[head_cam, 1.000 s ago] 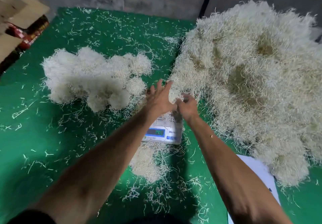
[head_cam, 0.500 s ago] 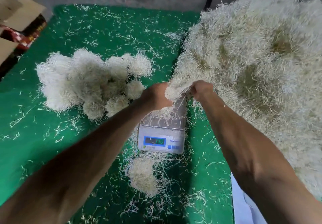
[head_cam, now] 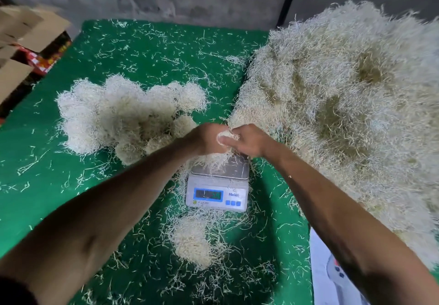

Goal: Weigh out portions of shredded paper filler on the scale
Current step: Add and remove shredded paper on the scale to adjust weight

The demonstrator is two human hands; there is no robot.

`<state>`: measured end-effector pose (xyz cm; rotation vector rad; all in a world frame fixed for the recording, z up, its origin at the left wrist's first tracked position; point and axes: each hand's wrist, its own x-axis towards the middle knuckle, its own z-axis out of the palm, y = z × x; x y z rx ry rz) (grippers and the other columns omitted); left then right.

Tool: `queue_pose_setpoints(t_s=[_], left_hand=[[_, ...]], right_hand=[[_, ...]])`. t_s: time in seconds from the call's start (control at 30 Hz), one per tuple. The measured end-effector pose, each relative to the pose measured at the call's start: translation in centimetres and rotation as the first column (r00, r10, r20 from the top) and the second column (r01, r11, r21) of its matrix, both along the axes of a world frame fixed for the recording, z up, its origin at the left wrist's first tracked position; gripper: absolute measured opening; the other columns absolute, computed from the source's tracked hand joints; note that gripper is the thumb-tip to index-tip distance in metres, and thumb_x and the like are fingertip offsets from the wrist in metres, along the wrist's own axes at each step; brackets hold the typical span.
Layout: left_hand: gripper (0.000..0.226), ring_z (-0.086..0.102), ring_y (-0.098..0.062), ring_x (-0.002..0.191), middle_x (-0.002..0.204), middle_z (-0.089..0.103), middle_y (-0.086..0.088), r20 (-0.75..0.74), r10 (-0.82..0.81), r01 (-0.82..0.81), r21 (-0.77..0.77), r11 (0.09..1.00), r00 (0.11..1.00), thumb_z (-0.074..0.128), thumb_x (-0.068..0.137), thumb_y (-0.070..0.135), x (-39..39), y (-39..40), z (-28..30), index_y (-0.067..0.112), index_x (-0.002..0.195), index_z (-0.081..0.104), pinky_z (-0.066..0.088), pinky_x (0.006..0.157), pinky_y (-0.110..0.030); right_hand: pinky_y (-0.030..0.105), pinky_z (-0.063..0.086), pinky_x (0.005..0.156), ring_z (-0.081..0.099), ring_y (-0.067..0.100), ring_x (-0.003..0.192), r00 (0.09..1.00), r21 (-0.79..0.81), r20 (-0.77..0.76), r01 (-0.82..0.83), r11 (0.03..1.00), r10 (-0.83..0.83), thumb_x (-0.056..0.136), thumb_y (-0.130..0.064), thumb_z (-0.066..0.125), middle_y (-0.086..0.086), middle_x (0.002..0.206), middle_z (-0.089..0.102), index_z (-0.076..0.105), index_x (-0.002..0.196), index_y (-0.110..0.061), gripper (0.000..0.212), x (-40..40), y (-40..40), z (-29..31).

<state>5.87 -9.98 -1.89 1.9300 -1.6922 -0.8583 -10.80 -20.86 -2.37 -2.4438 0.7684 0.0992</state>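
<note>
Item: clump (head_cam: 224, 136) of shredded filler, held over the far edge of the scale (head_cam: 217, 187).
Left hand (head_cam: 204, 139): fingers curled round the clump's left side.
Right hand (head_cam: 249, 140): fingers curled on its right side, thumb across the front. Both hands meet at the clump.
Loose strands trail from the hands onto the pan (head_cam: 228, 169), which already carries a thin scatter.
Source: bulk pile (head_cam: 344, 105), just right of the hands, its near fringe touching the clump.
Done portions: cluster of balls (head_cam: 123, 114) to the left; 1 small wad (head_cam: 192, 243) lies in front of the scale.
Display (head_cam: 208, 194): lit, digits blurred.
Surface: green mat (head_cam: 147, 50), littered with stray shreds.

Handling note (judgement): part the clump cleanly from the pile's fringe before lowering, since trailing strands that bridge to the pile would likely falsify the reading. Centre it on the pan, let go fully, then read. Correct with small pinches.
</note>
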Motion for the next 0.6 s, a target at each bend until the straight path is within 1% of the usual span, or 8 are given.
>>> queue_pose_setpoints(t_s=[0.07, 0.13, 0.23, 0.3, 0.37, 0.4, 0.47, 0.6], left_hand=[[0.024, 0.058, 0.003, 0.062, 0.081, 0.065, 0.0, -0.067, -0.042, 0.04, -0.028, 0.999, 0.997, 0.082, 0.081, 0.012, 0.1, 0.3, 0.2, 0.009, 0.097, 0.064, 0.044, 0.054, -0.013], [0.028, 0.06, 0.001, 0.062, 0.081, 0.067, 0.001, -0.112, 0.015, -0.014, 0.007, 1.0, 0.994, 0.086, 0.078, 0.017, -0.3, -0.1, 0.8, 0.013, 0.096, 0.064, 0.047, 0.053, -0.017], [0.03, 0.067, -0.012, 0.07, 0.094, 0.072, -0.005, -0.143, 0.176, -0.161, 0.112, 0.981, 0.974, 0.088, 0.075, 0.025, -1.3, -0.9, 1.5, 0.018, 0.094, 0.066, 0.05, 0.051, -0.019], [0.055, 0.069, -0.015, 0.092, 0.126, 0.066, -0.013, -0.052, 0.198, -0.19, 0.134, 0.973, 0.979, 0.086, 0.078, 0.032, -2.4, -0.9, 1.4, 0.009, 0.122, 0.063, 0.054, 0.071, -0.021], [0.083, 0.055, -0.026, 0.13, 0.153, 0.045, -0.015, 0.012, 0.179, -0.179, 0.114, 0.977, 0.984, 0.082, 0.081, 0.038, -2.9, -0.5, 1.2, 0.008, 0.148, 0.042, 0.042, 0.099, -0.028], [0.087, 0.048, -0.028, 0.137, 0.156, 0.04, -0.015, 0.021, 0.171, -0.172, 0.098, 0.98, 0.985, 0.081, 0.082, 0.039, -2.9, -0.2, 1.2, 0.009, 0.151, 0.038, 0.037, 0.103, -0.029], [0.087, 0.046, -0.027, 0.139, 0.155, 0.042, -0.015, 0.036, 0.151, -0.153, 0.077, 0.985, 0.988, 0.082, 0.081, 0.041, -2.5, 0.4, 1.2, 0.01, 0.151, 0.04, 0.034, 0.105, -0.028], [0.087, 0.046, -0.03, 0.139, 0.153, 0.045, -0.018, 0.031, 0.176, -0.178, 0.057, 0.982, 0.984, 0.082, 0.081, 0.041, -1.3, 2.0, 0.9, 0.005, 0.149, 0.042, 0.035, 0.11, -0.032]], right_hand=[[0.023, 0.039, 0.056, 0.055, 0.005, 0.046, 0.997, -0.17, 0.007, -0.072, 0.983, 0.074, 0.1, -0.069, 0.035, -0.001, 0.054, 0.056, 0.053, 0.073, -0.027, 0.053, -0.4, -0.5, 0.8], [0.027, 0.042, 0.055, 0.05, 0.013, 0.052, 0.996, -0.324, 0.005, -0.087, 0.942, 0.094, 0.104, -0.063, 0.025, -0.001, 0.061, 0.052, 0.047, 0.071, -0.025, 0.055, -0.7, -1.1, 1.3], [0.028, 0.048, 0.052, 0.053, 0.014, 0.051, 0.978, -0.282, 0.081, 0.207, 0.937, -0.192, 0.11, -0.047, 0.025, 0.001, 0.063, 0.053, 0.055, 0.075, -0.017, 0.055, -0.8, -1.2, 1.2], [0.028, 0.055, 0.055, 0.063, 0.017, 0.057, 0.942, -0.258, 0.031, 0.33, 0.908, -0.334, 0.111, -0.034, 0.034, 0.006, 0.066, 0.058, 0.057, 0.078, -0.013, 0.045, -0.2, -1.2, 0.9], [0.028, 0.059, 0.058, 0.066, 0.017, 0.064, 0.892, -0.2, -0.027, 0.437, 0.877, -0.451, 0.105, -0.018, 0.05, 0.008, 0.073, 0.062, 0.059, 0.085, -0.013, 0.023, 0.4, -1.5, 0.5], [0.028, 0.06, 0.057, 0.066, 0.017, 0.064, 0.859, -0.156, -0.026, 0.502, 0.851, -0.512, 0.103, -0.014, 0.054, 0.007, 0.076, 0.063, 0.06, 0.087, -0.012, 0.016, 0.5, -1.8, 0.4], [0.027, 0.058, 0.054, 0.068, 0.018, 0.067, 0.766, -0.015, 0.027, 0.643, 0.766, -0.642, 0.106, -0.02, 0.051, 0.007, 0.081, 0.066, 0.064, 0.093, -0.004, 0.024, 0.0, -3.0, 0.1], [0.026, 0.056, 0.054, 0.06, 0.014, 0.061, 0.4, 0.371, 0.086, 0.837, 0.402, -0.912, 0.11, -0.039, 0.04, 0.011, 0.087, 0.066, 0.061, 0.107, 0.002, 0.046, -2.0, -4.7, 0.9]])
